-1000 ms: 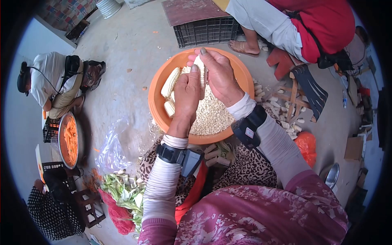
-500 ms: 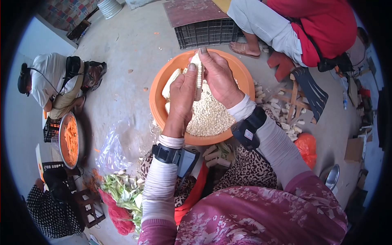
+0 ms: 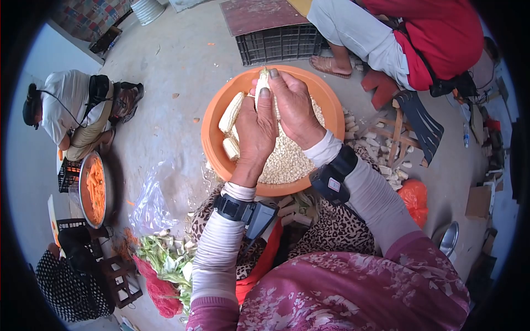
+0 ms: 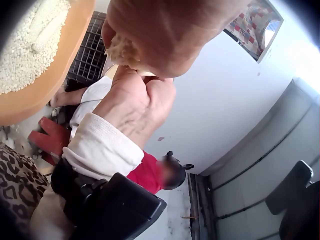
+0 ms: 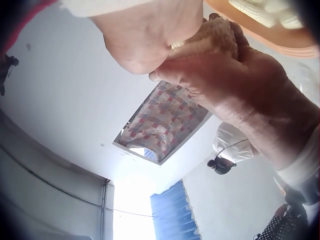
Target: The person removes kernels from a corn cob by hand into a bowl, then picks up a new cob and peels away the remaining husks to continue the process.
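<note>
Over a wide orange basin [image 3: 211, 138], both hands hold one pale corn cob [image 3: 263, 85]. The left hand [image 3: 255, 129] grips its lower part, thumb laid along the near side. The right hand [image 3: 296, 107] holds the cob from the right with its thumb near the narrow top end. In the left wrist view, the broken-looking end of the cob [image 4: 123, 52] shows under the left hand [image 4: 165, 35]. Palms and fingers hide most of the cob. Below the hands lie loose white kernels [image 3: 287, 160], with whole cobs [image 3: 231, 113] along the basin's left side.
Stripped cobs [image 3: 381, 149] litter the floor right of the basin, near a tipped wooden stool [image 3: 398, 129]. A black crate [image 3: 279, 44] stands beyond it. Husks [image 3: 168, 259] and a clear plastic bag [image 3: 154, 198] lie left. Other people sit nearby, one beside a bowl of orange strips [image 3: 96, 187].
The left hand dipped left and then came back right, close against the right hand. The cob has turned, and its narrow tip now points up between the thumbs.
</note>
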Demonstrator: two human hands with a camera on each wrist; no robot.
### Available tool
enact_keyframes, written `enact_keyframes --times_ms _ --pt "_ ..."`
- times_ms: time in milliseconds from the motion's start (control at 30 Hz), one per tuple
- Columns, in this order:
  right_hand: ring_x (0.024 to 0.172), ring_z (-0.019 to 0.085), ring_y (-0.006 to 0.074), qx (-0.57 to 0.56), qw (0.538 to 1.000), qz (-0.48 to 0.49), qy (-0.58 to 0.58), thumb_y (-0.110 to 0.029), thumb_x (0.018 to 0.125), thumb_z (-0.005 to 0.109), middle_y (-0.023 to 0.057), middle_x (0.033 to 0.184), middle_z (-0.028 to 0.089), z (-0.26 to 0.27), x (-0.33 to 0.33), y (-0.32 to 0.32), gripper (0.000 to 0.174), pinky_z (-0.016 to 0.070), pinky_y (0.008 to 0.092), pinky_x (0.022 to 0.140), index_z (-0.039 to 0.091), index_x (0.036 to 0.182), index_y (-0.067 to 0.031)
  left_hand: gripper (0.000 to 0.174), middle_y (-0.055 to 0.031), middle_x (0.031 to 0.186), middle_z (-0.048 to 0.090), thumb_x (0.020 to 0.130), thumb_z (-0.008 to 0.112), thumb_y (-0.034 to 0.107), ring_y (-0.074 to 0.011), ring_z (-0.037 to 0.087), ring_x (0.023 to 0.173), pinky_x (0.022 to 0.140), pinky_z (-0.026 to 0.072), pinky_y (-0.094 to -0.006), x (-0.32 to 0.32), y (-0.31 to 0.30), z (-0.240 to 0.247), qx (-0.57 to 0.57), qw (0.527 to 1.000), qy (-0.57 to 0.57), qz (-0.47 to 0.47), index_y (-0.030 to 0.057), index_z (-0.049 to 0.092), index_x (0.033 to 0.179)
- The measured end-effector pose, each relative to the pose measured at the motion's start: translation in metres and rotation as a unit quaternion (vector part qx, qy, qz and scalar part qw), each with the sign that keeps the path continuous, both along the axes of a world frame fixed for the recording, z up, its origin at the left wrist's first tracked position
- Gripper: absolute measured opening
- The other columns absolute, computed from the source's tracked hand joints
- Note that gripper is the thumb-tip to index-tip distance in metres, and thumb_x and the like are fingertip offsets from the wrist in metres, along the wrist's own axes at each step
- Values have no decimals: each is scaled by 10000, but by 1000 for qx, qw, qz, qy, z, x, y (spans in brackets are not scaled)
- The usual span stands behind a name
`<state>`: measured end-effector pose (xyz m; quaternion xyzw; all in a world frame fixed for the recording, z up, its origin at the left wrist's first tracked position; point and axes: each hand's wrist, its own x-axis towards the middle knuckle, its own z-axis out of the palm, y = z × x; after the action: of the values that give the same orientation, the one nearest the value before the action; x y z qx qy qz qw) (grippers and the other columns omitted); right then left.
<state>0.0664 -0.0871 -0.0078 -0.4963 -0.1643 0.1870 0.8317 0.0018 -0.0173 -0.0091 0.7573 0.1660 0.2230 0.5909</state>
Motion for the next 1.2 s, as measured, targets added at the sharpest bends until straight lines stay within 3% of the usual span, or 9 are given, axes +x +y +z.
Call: enact_keyframes --times_ms 200,400,667,900,1000,1200 --pt "912 584 158 -5 1000 -6 -15 -291 997 405 139 1023 607 -4 3 1 390 484 291 829 512 1141 55 404 -92 695 564 981 434 345 -156 541 655 600 428 -315 1 0 -2 4 1000 -10 -4 -25 561 882" --pt "905 584 156 29 999 -26 21 -305 1007 369 141 1021 609 0 2 1 406 486 286 819 525 1120 51 408 -63 674 558 979 436 360 -114 528 619 557 423 -277 1 0 1 -69 997 -29 -15 -11 565 871" --pt "964 587 191 7 1000 14 23 -263 960 490 163 1054 599 8 -1 -2 373 482 310 861 519 1127 70 432 -164 726 597 968 459 372 -237 586 667 608 449 -354 1 -1 0 -21 1000 -9 2 -41 548 874" --pt "993 588 207 45 998 42 23 -214 957 487 168 1056 599 7 2 -2 351 476 330 899 503 1135 87 424 -172 732 591 969 459 364 -241 582 684 619 447 -355 0 3 -2 15 1000 -7 -3 -40 540 867" --pt "987 592 210 42 998 35 28 -208 970 459 173 1059 598 3 4 -1 341 483 334 895 497 1144 83 413 -142 723 584 975 448 358 -201 571 678 608 444 -341 1 2 -3 22 1000 -19 0 -26 543 855" --pt "986 596 214 54 997 31 44 -243 999 388 176 1049 598 -3 6 1 370 497 347 897 481 1159 77 427 -61 763 597 995 393 366 -115 553 709 631 442 -265 2 2 2 -79 996 -44 -28 -10 588 949"
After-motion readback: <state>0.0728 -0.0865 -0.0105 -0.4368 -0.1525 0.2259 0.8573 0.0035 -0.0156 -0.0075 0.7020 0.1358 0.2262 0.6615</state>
